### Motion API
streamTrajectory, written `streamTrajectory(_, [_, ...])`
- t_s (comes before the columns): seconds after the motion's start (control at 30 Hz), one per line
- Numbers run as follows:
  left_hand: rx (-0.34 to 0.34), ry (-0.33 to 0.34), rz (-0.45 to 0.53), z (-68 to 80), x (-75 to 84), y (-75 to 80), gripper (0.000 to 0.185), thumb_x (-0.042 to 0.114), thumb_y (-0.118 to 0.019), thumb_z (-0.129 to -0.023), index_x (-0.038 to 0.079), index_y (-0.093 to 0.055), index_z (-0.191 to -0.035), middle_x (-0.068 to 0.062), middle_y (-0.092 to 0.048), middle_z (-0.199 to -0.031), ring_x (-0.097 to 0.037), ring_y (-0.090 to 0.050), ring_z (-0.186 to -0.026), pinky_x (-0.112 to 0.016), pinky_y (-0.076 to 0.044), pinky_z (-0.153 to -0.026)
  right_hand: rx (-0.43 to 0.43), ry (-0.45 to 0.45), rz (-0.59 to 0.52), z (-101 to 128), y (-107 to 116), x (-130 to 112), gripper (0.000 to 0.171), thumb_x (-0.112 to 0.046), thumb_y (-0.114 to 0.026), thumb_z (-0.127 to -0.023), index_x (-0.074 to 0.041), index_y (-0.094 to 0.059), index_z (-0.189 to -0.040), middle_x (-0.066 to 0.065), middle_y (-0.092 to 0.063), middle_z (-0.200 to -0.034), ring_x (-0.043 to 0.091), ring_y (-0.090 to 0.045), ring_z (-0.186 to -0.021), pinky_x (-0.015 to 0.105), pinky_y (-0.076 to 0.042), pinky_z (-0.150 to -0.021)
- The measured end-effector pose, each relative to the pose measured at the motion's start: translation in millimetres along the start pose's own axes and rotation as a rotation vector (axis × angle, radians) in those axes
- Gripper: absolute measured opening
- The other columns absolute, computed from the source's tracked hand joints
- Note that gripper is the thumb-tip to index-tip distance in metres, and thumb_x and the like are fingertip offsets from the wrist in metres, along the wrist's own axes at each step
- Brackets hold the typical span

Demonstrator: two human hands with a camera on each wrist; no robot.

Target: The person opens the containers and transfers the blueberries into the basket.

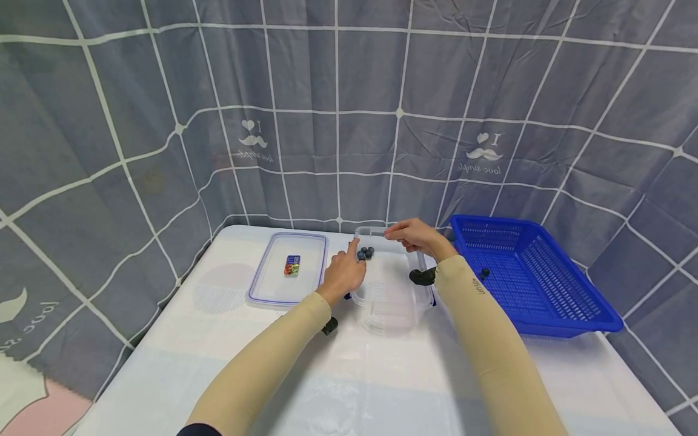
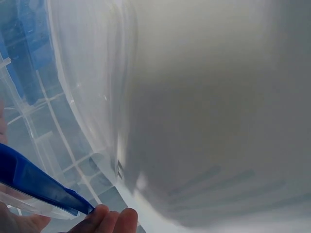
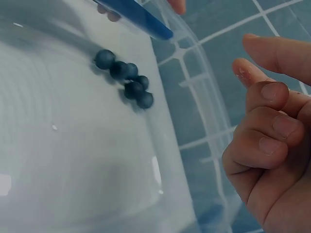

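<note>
A clear plastic container (image 1: pixel 382 309) with blue side latches (image 2: pixel 39 184) stands in the middle of the table. Several blueberries (image 1: pixel 366 253) lie together in its far left part; the right wrist view shows these blueberries (image 3: pixel 119 70) close up. My left hand (image 1: pixel 345 270) holds the container's left side, its index finger stretched along the rim, with fingertips at a blue latch. Over the far right part of the container hovers my right hand (image 1: pixel 417 236). Its thumb and index finger extend with a gap between them, the other fingers curl loosely, and nothing shows in its grasp.
To the left lies a clear lid (image 1: pixel 272 284) with a blue seal, bearing a small colourful card (image 1: pixel 292 266). A blue basket (image 1: pixel 545 266) stands at the right with a few dark berries (image 1: pixel 484 274) inside. A grey checked curtain (image 1: pixel 305 145) hangs behind the white table (image 1: pixel 218 339).
</note>
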State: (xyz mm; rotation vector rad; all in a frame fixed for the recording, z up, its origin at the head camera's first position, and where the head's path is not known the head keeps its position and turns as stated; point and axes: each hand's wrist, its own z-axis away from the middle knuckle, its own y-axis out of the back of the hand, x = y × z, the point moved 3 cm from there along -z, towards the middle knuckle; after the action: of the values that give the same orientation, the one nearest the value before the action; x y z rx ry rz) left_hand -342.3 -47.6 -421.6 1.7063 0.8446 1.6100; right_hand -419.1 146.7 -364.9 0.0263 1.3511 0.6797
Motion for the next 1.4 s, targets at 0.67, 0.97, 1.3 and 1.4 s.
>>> streamTrajectory(0.67, [-0.007, 0.009, -0.009, -1.8, 1.0, -0.2, 0.059, 0.034, -0.041, -0.104, 0.03, -0.025, -0.161, -0.019, -0.053, -0.142, -0.038, -0.052, -0.128, -0.057, -0.049, -0.093, -0.048, -0.079, -0.092, -35, -46, 21, 0.043, -0.014, -0.066, -0.096, 0.0, -0.06, -0.136, -0.003, -0.034, -0.06, 0.012, -0.025, -0.051, 0.026, -0.027, -0.052])
streamTrajectory(0.97, [-0.006, 0.006, -0.012, -2.0, 0.8, -0.8, 0.058, 0.032, -0.04, -0.105, 0.029, -0.024, -0.161, -0.018, -0.053, -0.141, -0.037, -0.051, -0.129, -0.058, -0.049, -0.093, -0.046, -0.136, -0.086, -42, -61, 33, 0.037, -0.013, -0.069, -0.094, -0.005, -0.066, -0.13, -0.005, -0.038, -0.061, 0.011, -0.026, -0.051, 0.025, -0.027, -0.051])
streamTrajectory(1.3, [-0.002, 0.001, -0.006, -1.1, 0.7, -1.6, 0.058, 0.033, -0.041, -0.105, 0.028, -0.024, -0.161, -0.018, -0.053, -0.14, -0.037, -0.052, -0.128, -0.057, -0.049, -0.092, -0.023, -0.165, -0.073, -41, -73, 40, 0.038, -0.01, -0.066, -0.093, -0.005, -0.067, -0.13, -0.003, -0.041, -0.065, 0.012, -0.028, -0.054, 0.025, -0.028, -0.054])
streamTrajectory(1.4, [0.0, 0.007, -0.002, -0.6, 0.7, -1.3, 0.058, 0.034, -0.041, -0.105, 0.029, -0.024, -0.161, -0.018, -0.053, -0.14, -0.037, -0.051, -0.129, -0.057, -0.049, -0.092, -0.013, -0.183, -0.083, -43, -74, 43, 0.039, -0.008, -0.067, -0.092, -0.005, -0.067, -0.131, -0.003, -0.039, -0.064, 0.012, -0.028, -0.054, 0.025, -0.027, -0.054])
